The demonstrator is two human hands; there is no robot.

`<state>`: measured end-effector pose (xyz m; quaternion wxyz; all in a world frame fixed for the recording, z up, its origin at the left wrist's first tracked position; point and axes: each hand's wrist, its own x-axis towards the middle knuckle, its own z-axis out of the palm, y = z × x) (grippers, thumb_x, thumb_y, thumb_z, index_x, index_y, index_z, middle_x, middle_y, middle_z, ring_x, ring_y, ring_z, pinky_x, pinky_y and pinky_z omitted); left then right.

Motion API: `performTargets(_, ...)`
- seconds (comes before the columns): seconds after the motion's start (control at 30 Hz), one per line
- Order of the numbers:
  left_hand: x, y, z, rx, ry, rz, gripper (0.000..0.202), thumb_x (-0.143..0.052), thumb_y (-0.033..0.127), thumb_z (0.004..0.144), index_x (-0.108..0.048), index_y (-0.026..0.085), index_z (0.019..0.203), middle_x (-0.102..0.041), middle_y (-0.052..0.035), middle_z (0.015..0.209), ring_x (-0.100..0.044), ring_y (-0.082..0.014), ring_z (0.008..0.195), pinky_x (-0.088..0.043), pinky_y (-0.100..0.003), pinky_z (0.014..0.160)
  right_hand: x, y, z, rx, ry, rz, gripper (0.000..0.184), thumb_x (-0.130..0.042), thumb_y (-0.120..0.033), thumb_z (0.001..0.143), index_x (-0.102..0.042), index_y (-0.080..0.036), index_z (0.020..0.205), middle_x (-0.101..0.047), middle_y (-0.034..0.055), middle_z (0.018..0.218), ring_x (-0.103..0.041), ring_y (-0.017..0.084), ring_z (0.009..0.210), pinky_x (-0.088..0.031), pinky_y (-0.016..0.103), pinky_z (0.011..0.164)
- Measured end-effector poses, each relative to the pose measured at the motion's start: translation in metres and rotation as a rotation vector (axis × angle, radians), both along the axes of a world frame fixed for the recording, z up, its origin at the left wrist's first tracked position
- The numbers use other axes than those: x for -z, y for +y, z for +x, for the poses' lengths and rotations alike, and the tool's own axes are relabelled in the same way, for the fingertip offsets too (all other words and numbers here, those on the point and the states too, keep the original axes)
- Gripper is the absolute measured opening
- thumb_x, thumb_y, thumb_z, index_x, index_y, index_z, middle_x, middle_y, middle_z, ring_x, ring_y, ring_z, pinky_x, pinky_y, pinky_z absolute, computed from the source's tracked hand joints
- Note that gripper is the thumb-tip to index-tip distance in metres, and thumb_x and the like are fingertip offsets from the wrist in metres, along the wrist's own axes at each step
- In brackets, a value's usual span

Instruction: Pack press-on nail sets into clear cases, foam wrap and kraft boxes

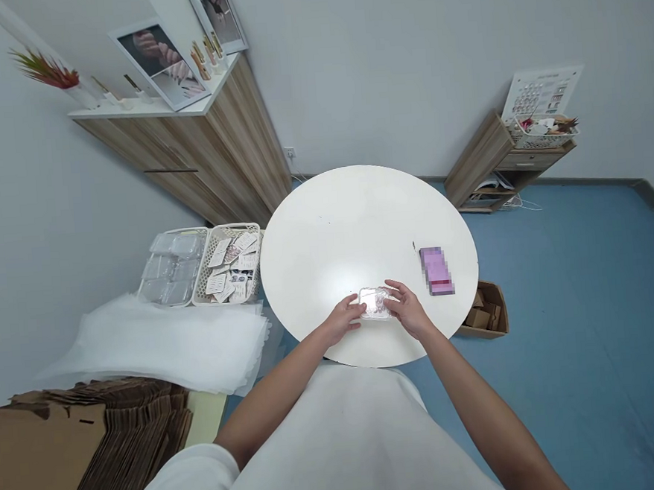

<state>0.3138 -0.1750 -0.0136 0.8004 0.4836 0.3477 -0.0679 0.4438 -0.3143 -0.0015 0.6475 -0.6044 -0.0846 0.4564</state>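
Note:
A small clear plastic box is held just over the near part of the round white table. Its top shines with glare, and what lies inside cannot be made out well. My left hand grips the left end, thumb on top. On the opposite end my right hand has its thumb on the lid and its fingers bent round the far corner. A purple box-like item, blurred by pixels, lies on the table to the right of my right hand.
Left of the table stand a white basket of cards and a basket of clear plastic boxes. Nearer are white sheets and stacked flat cardboard. A carton sits on the floor at right. Wooden cabinets stand behind.

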Motion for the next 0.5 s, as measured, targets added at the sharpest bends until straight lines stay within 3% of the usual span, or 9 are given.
performTargets(0.1,0.0,-0.003,0.003,0.061,-0.082,-0.103,0.046,-0.065,0.039,0.067,-0.053,0.016,0.105,-0.057,-0.0121,0.103,-0.057,-0.0185,0.088,-0.044,-0.028,0.072,0.0,-0.003,0.001,0.042,0.008,-0.005,0.055,-0.065,-0.028,0.061,-0.046,-0.028,0.113,-0.054,0.0052,0.11,-0.058,0.015,0.083,-0.048,0.028,0.069)
performTargets(0.23,0.003,-0.008,0.009,-0.025,-0.032,-0.057,0.038,-0.069,0.034,0.064,-0.058,0.013,0.094,-0.061,-0.01,0.091,-0.06,-0.0149,0.076,-0.046,-0.024,0.067,0.006,-0.009,0.001,0.088,0.036,-0.049,0.054,-0.064,-0.033,0.064,-0.044,-0.025,0.114,-0.059,0.0042,0.097,-0.059,0.014,0.078,-0.049,0.028,0.069)
performTargets(0.4,0.0,-0.014,0.014,-0.084,-0.006,-0.026,0.036,-0.069,0.036,0.062,-0.059,0.012,0.088,-0.063,-0.0085,0.084,-0.062,-0.0148,0.075,-0.047,-0.024,0.067,0.012,-0.02,-0.003,-0.047,0.023,-0.206,0.037,-0.057,-0.043,0.07,-0.054,-0.019,0.098,-0.061,0.0047,0.077,-0.059,0.012,0.059,-0.05,0.027,0.057)
performTargets(0.5,0.0,-0.016,0.014,-0.051,-0.008,0.01,0.038,-0.069,0.039,0.062,-0.059,0.013,0.089,-0.064,-0.0079,0.081,-0.062,-0.0153,0.075,-0.047,-0.025,0.069,0.012,-0.024,-0.001,-0.105,-0.03,-0.233,0.034,-0.054,-0.047,0.071,-0.056,-0.017,0.086,-0.06,0.0037,0.07,-0.056,0.01,0.05,-0.046,0.023,0.046)
